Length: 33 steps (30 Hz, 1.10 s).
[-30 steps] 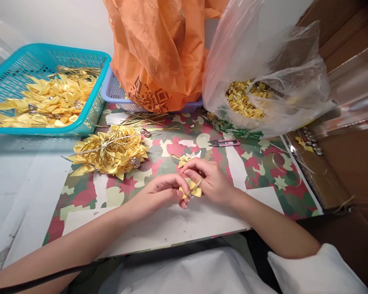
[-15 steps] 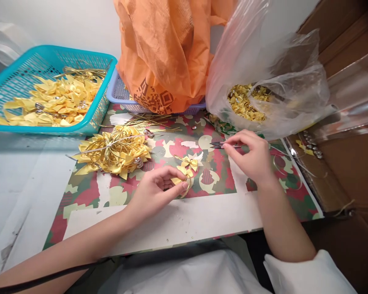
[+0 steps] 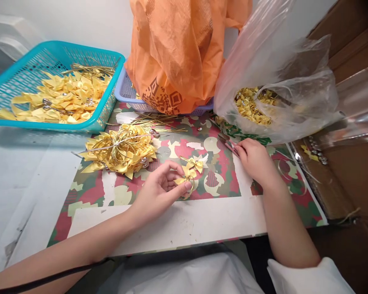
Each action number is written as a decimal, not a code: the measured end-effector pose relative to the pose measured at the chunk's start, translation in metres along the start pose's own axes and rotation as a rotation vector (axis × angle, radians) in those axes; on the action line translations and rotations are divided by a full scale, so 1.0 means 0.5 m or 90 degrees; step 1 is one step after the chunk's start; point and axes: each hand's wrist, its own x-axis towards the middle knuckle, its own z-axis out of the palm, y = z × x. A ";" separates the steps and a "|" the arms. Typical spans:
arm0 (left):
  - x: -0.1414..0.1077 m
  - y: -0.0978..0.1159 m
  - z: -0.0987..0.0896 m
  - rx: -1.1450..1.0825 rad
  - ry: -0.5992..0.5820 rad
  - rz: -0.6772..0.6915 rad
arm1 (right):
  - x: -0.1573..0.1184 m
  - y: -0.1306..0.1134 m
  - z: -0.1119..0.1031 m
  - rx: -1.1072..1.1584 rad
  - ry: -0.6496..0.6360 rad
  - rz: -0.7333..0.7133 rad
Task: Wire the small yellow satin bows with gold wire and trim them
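Pink snips now swung askew, two o'clock of yellow bow! Right hand's fingers closed round tool, left hand pinching bow: both ready

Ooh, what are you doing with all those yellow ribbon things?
The left hand holds a small yellow bow. The right hand has the little snips by the handles, away from that bow. A second bow lies just beyond it on the patterned sheet, with a tied yellow bundle farther left.
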 end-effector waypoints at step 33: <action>-0.009 0.003 0.008 0.034 0.066 0.058 | -0.073 -0.135 0.001 0.423 -0.116 -0.135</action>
